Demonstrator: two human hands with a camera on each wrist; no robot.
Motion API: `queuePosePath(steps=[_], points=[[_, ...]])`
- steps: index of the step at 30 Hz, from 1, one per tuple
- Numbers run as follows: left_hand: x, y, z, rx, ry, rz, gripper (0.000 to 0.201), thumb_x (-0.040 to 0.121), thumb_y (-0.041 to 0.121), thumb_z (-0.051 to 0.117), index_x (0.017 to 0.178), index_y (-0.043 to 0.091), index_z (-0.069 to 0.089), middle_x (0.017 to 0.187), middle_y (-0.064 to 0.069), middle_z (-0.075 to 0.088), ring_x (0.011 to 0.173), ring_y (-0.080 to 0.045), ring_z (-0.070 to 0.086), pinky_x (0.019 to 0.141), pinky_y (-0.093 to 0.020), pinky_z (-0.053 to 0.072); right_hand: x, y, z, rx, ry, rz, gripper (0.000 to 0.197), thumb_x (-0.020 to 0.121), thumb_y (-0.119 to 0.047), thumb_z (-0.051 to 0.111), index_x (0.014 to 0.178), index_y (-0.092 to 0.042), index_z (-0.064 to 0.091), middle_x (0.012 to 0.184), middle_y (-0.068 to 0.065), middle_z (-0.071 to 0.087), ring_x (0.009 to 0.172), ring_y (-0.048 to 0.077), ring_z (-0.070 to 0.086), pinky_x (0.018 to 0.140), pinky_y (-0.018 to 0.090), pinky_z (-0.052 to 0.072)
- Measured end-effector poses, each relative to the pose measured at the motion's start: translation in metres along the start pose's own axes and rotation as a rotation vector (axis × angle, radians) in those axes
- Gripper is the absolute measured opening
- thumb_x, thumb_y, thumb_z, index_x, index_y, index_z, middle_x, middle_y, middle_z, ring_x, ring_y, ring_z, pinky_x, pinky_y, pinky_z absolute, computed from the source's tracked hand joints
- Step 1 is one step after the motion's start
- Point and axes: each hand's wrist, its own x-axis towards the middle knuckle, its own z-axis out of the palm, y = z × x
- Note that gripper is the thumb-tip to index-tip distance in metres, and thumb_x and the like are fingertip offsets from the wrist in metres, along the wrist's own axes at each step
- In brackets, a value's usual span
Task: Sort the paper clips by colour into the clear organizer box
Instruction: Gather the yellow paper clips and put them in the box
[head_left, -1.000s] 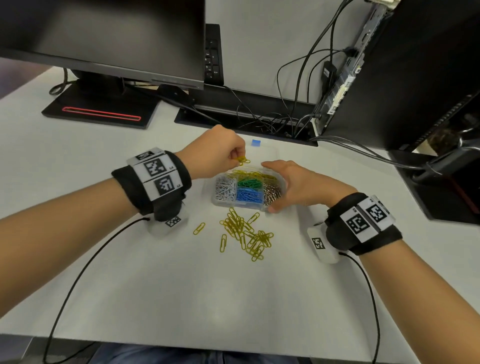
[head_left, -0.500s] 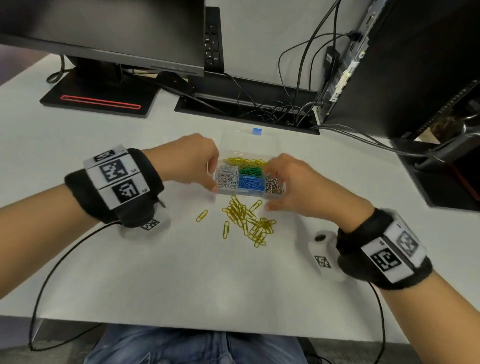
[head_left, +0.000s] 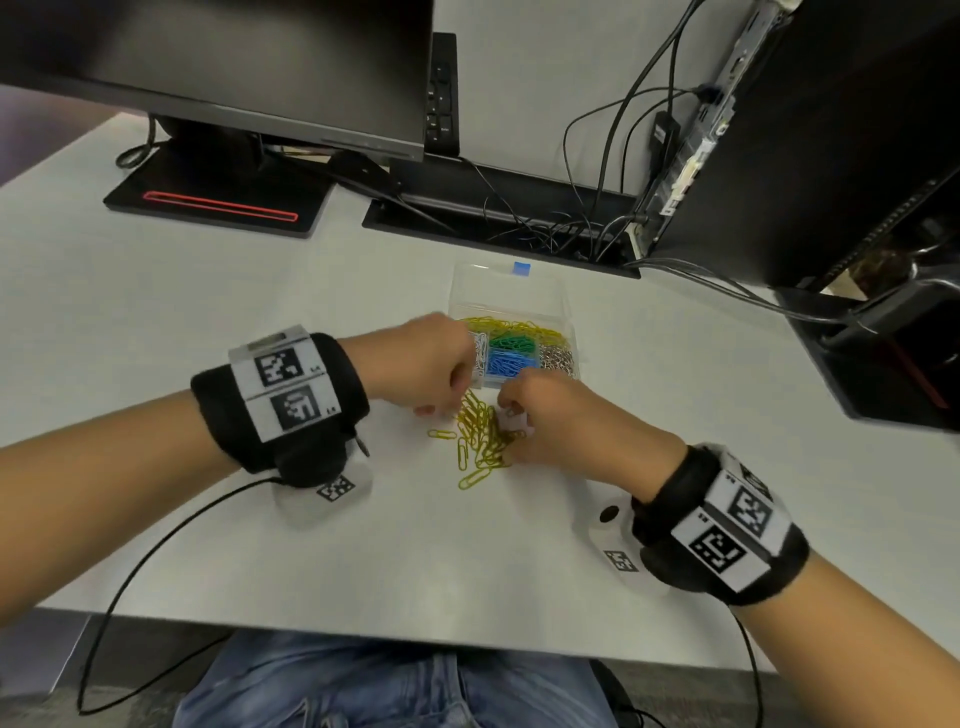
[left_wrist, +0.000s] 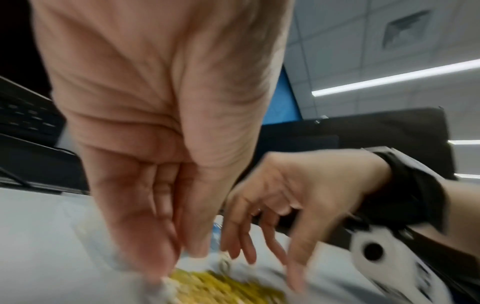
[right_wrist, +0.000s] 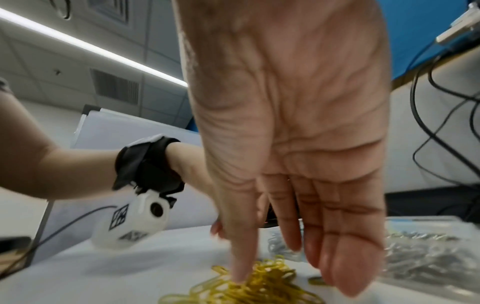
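Reaching down into the yellow clips (head_left: 480, 436) on the bench (head_left: 156, 322), both hands flank the pile just in front of the box (head_left: 519, 348). Left hand (head_left: 421, 364) has fingers extended together, tips at the pile; right hand (head_left: 561, 415) has fingers straight, tips touching clips. Neither grips anything. Box holds sorted clips.
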Motion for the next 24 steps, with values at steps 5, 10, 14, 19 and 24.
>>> queuePosePath(steps=[5, 10, 14, 19, 24], points=[[0.020, -0.031, -0.026, -0.314, 0.286, -0.179, 0.027, 0.087, 0.018, 0.066, 0.110, 0.010, 0.056, 0.089, -0.005, 0.063, 0.066, -0.018, 0.068, 0.054, -0.029, 0.058, -0.002, -0.005, 0.010, -0.057, -0.130, -0.139, 0.085, 0.072, -0.042, 0.076, 0.142, -0.021, 0.034, 0.145, 0.000, 0.032, 0.129, 0.021, 0.031, 0.106, 0.039, 0.037], [0.043, -0.043, -0.029, -0.613, 0.241, -0.352, 0.047, 0.093, 0.021, 0.059, 0.133, 0.003, 0.042, 0.103, -0.014, 0.063, 0.073, -0.022, 0.068, 0.056, -0.030, 0.058, 0.009, -0.012, 0.009, -0.074, -0.102, -0.202, 0.060, 0.081, -0.025, 0.070, 0.136, -0.023, 0.045, 0.133, 0.001, 0.040, 0.117, 0.021, 0.039, 0.097, 0.039, 0.043], [0.055, -0.040, -0.024, -0.684, 0.152, -0.380, 0.028, 0.095, 0.018, 0.055, 0.115, -0.001, 0.053, 0.086, -0.014, 0.066, 0.063, -0.021, 0.066, 0.057, -0.031, 0.060, 0.012, -0.016, 0.012, -0.072, -0.055, -0.225, 0.025, 0.089, -0.011, 0.059, 0.114, -0.012, 0.057, 0.110, 0.006, 0.052, 0.099, 0.023, 0.052, 0.084, 0.037, 0.047], [0.060, -0.041, -0.023, -0.731, 0.127, -0.391, 0.013, 0.093, 0.008, 0.057, 0.103, -0.001, 0.057, 0.071, -0.013, 0.066, 0.051, -0.014, 0.064, 0.056, -0.029, 0.059, 0.011, -0.007, 0.009, -0.079, 0.002, -0.205, 0.011, 0.086, -0.001, 0.052, 0.088, -0.009, 0.061, 0.092, 0.006, 0.059, 0.079, 0.017, 0.047, 0.066, 0.028, 0.038], [0.060, -0.047, -0.019, -0.836, 0.101, -0.386, 0.009, 0.095, 0.006, 0.054, 0.099, 0.000, 0.058, 0.067, -0.010, 0.067, 0.059, -0.016, 0.067, 0.062, -0.031, 0.060, 0.007, 0.014, -0.011, 0.234, 0.057, -0.100, 0.018, 0.079, 0.005, 0.062, 0.087, -0.009, 0.071, 0.084, -0.001, 0.066, 0.073, 0.008, 0.054, 0.067, 0.017, 0.045]])
